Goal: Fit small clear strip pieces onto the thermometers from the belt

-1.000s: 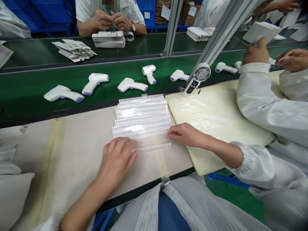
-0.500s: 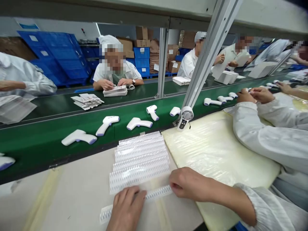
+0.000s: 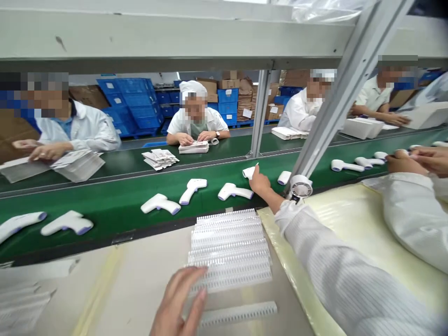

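My right hand is stretched forward over the green belt. Its fingers are closed round the handle side of a white infrared thermometer, whose head shows to the left; the handle is hidden. My left hand hovers open and slightly blurred over the board, fingers apart and nothing in them. Just beyond it lie overlapping sheets of small labels in rows. A single label strip lies nearer, to the right of my left hand.
Several white thermometers lie along the green conveyor belt. A metal post and a small fan stand right of my reaching hand. A co-worker's sleeve is at right. Opposite, people handle paper stacks.
My right hand has left the label strip and reached forward to a thermometer on the belt. My left hand has lifted off the strip and opened. The view has shifted left and upward.
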Demonstrator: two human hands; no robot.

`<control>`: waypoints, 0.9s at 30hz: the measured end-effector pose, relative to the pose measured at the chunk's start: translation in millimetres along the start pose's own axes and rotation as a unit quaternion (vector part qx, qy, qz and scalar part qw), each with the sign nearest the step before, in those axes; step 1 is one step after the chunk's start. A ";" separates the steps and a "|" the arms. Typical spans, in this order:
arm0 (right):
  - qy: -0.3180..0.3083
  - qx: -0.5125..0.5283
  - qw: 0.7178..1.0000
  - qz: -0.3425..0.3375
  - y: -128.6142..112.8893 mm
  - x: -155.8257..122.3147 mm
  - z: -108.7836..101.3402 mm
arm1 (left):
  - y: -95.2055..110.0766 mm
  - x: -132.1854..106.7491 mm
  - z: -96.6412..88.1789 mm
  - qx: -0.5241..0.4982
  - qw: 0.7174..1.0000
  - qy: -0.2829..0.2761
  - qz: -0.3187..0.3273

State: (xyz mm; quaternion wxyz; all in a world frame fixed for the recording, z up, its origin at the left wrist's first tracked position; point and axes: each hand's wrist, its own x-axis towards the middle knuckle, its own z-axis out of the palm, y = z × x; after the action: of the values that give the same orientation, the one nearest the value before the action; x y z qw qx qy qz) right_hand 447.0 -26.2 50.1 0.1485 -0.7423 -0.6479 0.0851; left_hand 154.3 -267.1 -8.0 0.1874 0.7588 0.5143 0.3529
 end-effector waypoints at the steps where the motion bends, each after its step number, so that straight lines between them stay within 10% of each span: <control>1: 0.015 -0.002 1.000 -0.010 -0.3 -4.3 -2.1 | 0.6 9.4 -6.5 -0.041 0.998 0.011 -0.051; 5: 0.090 0.008 0.991 -0.103 -3.7 -69.4 -6.7 | 17.1 66.7 -10.9 -0.231 0.942 0.101 -0.223; 9: 0.230 0.103 0.899 -0.358 -10.3 -181.7 3.1 | 52.0 113.1 10.5 -0.377 0.875 0.081 -0.293; 12: 0.181 0.181 0.852 -0.457 -8.9 -237.2 0.7 | 68.8 115.6 26.0 -0.445 0.846 0.065 -0.287; 15: 0.068 0.417 0.823 -0.380 1.8 -248.5 -20.1 | 75.3 99.1 34.2 -0.443 0.857 0.059 -0.256; 21: -0.112 0.766 0.633 -0.024 7.1 -223.6 -21.4 | 92.3 64.6 43.7 -0.449 0.863 -0.088 -0.216; 27: -0.097 0.747 0.657 -0.003 -4.1 -231.0 4.8 | 97.3 56.4 51.9 -0.475 0.839 -0.100 -0.246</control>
State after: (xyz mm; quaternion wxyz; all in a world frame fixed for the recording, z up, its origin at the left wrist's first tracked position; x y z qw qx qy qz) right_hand 407.9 -253.3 31.6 0.5899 -0.3664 -0.3790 0.6116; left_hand 267.6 -250.5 39.0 0.6560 0.4566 0.4318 0.4180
